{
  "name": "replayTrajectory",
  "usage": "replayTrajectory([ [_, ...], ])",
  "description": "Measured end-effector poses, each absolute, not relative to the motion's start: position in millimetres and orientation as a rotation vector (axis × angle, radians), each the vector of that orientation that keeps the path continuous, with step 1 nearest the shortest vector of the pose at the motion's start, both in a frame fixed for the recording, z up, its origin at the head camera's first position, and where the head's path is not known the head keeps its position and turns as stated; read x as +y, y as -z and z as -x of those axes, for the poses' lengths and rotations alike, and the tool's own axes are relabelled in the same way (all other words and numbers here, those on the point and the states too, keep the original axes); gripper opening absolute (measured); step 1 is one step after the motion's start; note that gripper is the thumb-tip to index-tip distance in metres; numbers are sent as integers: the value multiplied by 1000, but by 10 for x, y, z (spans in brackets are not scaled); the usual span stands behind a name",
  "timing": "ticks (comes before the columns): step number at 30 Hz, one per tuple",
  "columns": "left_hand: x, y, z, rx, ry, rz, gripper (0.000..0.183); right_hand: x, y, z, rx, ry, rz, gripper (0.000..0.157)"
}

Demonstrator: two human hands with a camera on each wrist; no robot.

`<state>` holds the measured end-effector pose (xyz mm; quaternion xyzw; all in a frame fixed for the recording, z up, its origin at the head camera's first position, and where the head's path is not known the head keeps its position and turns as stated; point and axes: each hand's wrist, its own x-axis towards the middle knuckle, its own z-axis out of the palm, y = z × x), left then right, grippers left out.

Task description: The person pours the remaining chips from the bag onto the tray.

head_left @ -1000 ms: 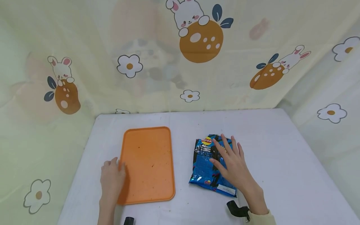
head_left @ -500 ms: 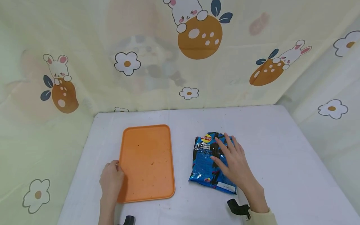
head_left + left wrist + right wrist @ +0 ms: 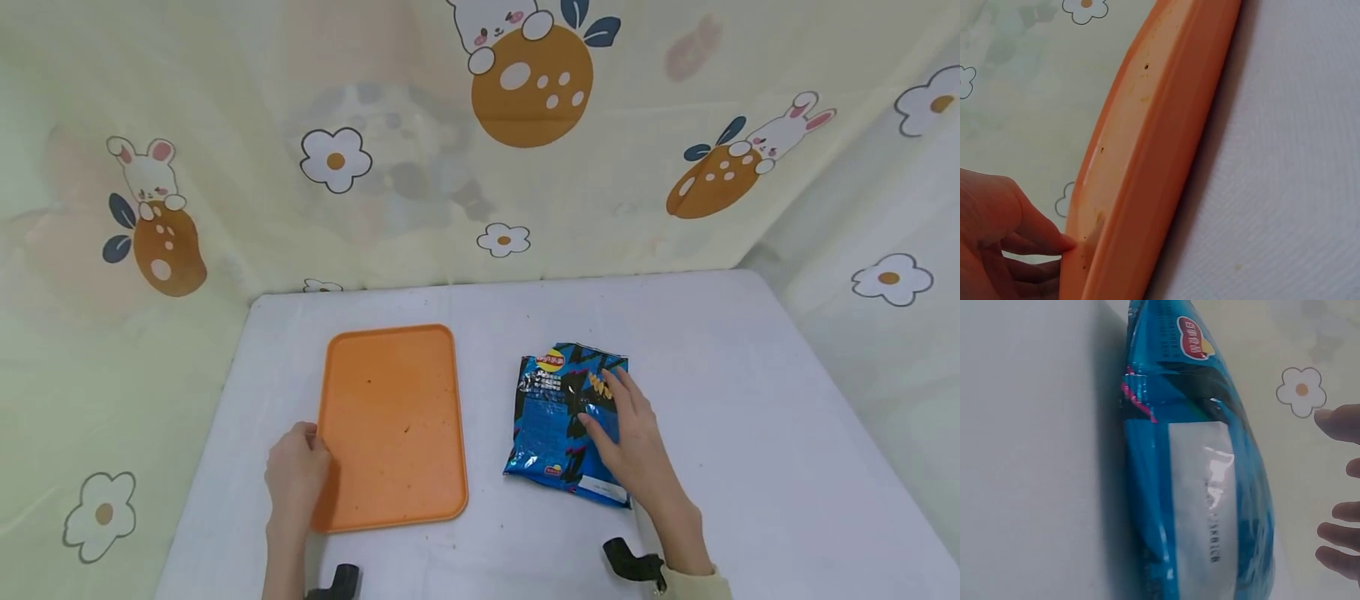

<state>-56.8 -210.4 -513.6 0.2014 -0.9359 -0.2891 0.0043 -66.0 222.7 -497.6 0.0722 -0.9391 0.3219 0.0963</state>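
Note:
My left hand (image 3: 297,475) is at the left edge of an orange plastic tray (image 3: 393,425). Its fingers are bent at the rim; the left wrist view shows the thumb (image 3: 1044,231) touching the tray (image 3: 1129,150), with other fingers partly hidden behind. On the right lies a blue bag of chips (image 3: 547,425) with black patterning and a white label strip. Over its right half is my right hand (image 3: 637,437), fingers spread and loosely bent. In the right wrist view, a gap separates those fingertips (image 3: 1335,550) from the puffed bag (image 3: 1204,481).
A white-covered table (image 3: 487,550) bears the tray and bag, with a strip between them. Behind and at the sides hangs a patterned curtain (image 3: 405,225). Black camera mounts (image 3: 630,560) stick out beside both wrists. Dark specks dot the tray.
My left fingers have curled in at the tray's rim. The right hand has shifted slightly rightward over the bag, its fingers drawn closer together. The head view has tilted slightly down.

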Motion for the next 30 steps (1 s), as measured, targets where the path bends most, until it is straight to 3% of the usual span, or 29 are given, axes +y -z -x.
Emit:
replayTrajectory([
  [10, -2087, 5125, 573, -2967, 922, -690, 30, 2332, 5028, 539, -2826, -1082, 99, 68],
  [30, -2077, 5119, 599, -2972, 881, -694, 30, 2195, 5024, 300, -2819, -1448, 793, 81],
])
